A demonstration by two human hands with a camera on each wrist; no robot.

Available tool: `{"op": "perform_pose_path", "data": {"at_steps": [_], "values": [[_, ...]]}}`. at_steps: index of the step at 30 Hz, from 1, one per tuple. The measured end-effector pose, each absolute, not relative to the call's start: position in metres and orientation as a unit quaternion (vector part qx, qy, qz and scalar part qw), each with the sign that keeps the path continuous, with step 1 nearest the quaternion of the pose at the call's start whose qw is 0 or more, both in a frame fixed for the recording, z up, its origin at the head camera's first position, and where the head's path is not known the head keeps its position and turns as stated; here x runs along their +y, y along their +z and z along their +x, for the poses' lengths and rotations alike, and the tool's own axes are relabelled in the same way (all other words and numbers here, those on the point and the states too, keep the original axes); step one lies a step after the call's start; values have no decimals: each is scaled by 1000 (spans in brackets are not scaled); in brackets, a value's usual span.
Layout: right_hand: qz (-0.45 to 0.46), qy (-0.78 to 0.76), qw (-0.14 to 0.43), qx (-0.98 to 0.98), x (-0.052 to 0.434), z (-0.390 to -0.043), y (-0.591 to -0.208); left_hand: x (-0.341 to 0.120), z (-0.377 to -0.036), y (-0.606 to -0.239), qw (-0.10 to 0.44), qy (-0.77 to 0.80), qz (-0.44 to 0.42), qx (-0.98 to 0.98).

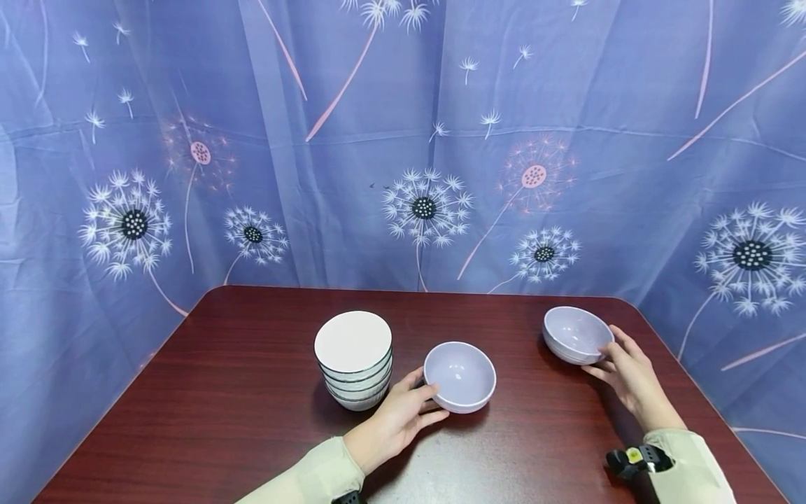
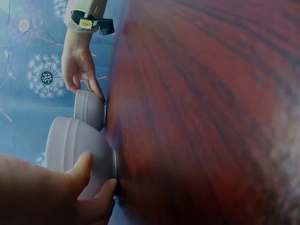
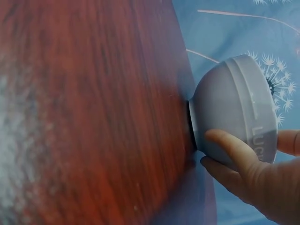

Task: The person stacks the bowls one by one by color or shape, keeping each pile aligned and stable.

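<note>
Near the middle of the table, my left hand point(image 1: 399, 413) grips a pale lavender bowl point(image 1: 462, 378) at its left side, thumb at the rim and other fingers low by the base. In the left wrist view the same bowl point(image 2: 63, 140) stands upright, its foot right at the tabletop. Far to the right, my right hand point(image 1: 632, 378) holds a second lavender bowl point(image 1: 574, 332) by its near right side. Raised lettering and a ridge show on that bowl point(image 3: 234, 103) in the right wrist view, with the thumb against its wall. Both bowls' insides look bare.
A stack of several white bowls point(image 1: 354, 343) with dark rims stands just left of the left hand. The dark red wooden table point(image 1: 208, 392) ends at a blue curtain point(image 1: 352, 175) with a dandelion print. A black strap with a yellow-marked device point(image 1: 636, 456) is on the right wrist.
</note>
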State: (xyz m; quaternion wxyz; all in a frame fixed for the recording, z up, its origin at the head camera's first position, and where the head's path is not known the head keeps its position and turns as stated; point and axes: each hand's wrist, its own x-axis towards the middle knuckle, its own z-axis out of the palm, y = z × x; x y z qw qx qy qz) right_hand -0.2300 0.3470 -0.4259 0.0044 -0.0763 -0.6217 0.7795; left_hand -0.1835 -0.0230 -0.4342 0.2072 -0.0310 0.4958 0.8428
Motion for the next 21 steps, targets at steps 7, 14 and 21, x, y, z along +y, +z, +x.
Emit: {"op": "perform_pose_path", "data": {"at_steps": [7, 14, 21], "values": [[-79, 781, 9, -620, 344, -230, -425, -23, -183, -434, 177, 813, -12, 555], [-70, 781, 7, -621, 338, -229, -423, -25, -185, -433, 154, 782, 16, 604], [-69, 783, 9, -618, 332, -232, -421, -28, -189, -431, 144, 764, 48, 628]]}}
